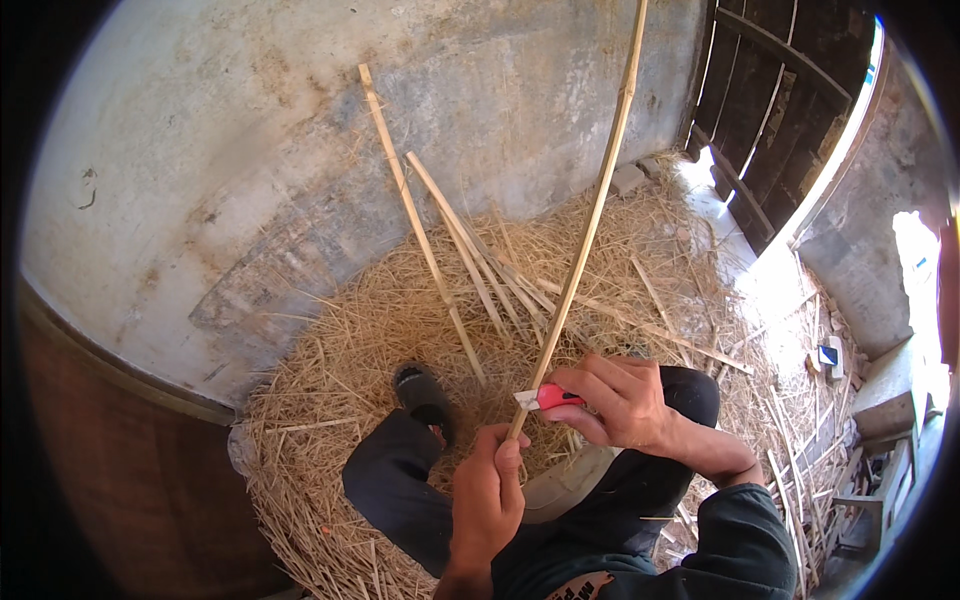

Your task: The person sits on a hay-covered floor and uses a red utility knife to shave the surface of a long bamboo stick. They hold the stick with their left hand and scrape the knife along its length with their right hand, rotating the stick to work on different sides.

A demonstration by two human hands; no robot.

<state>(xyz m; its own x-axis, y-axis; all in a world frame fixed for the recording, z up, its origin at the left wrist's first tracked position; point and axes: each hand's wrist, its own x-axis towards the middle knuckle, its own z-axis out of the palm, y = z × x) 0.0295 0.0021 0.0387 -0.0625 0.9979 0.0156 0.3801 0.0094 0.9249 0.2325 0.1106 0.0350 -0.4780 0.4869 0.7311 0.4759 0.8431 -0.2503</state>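
Observation:
A long, pale bamboo strip slants up and away from my lap, past the top edge of the view. Near its lower end, my left hand grips it, thumb lying along the strip. My right hand is closed round a red utility knife. The knife's pale blade lies across the strip just above my left hand, touching it or nearly so. The strip's lowest tip is hidden in my left hand.
More bamboo strips lean against the stained wall or lie on the shavings covering the floor. My dark slipper rests on them at left. A slatted wooden door stands far right. A small dark device lies at right.

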